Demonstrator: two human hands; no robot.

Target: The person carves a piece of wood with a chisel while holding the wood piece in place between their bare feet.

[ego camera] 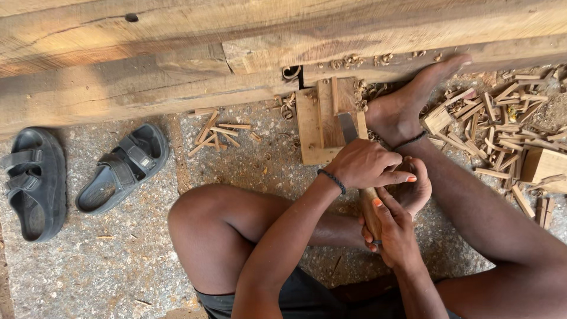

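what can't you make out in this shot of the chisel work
Head view only:
- Chisel tip: too small and dim to see where it meets the wood block.
- Handle: mostly covered by the left hand and right hand.
- Left sandal: cut off by the frame edge.

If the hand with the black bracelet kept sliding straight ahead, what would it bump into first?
Probably the small wooden board lying just ahead of the left hand, where the chisel blade rests. Beyond that sits the big timber beam. Depth is hard to judge from above.
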